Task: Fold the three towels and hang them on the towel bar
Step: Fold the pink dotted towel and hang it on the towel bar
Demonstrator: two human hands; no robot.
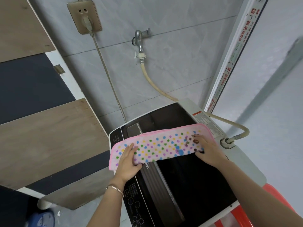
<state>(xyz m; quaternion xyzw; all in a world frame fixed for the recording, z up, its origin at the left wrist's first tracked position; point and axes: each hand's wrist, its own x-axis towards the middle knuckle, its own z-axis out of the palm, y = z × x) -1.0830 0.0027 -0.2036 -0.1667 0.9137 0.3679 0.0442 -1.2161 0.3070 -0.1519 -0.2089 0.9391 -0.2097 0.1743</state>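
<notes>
- A pink towel (164, 145) with coloured dots lies folded into a long strip across the dark lid of a washer (188, 177). It runs slantwise from the left front to the right rear.
- The towel's left end hangs a little past the washer's left edge. Its right end reaches the pale rim by a label.
- The left hand (129, 163) lies flat on the towel's left end, fingers straight and close together. The thumb is stretched along the near edge.
- The right hand (209, 149) lies flat on the right end with fingers slightly spread. Its thumb sits at the near edge, and I cannot tell whether the tip tucks under the cloth.
- A thin bracelet (114, 189) circles the left wrist.
- On the grey tiled wall behind is a metal tap (140, 40). A beige hose (152, 81) curves down from it towards the washer's back.
- To the upper left, a plug sits in a gold socket (84, 17), and its cord (108, 76) drops behind the washer.
- A red plastic item (271, 190) shows at the lower right, partly behind the right forearm.
- Only this one towel is in view.
</notes>
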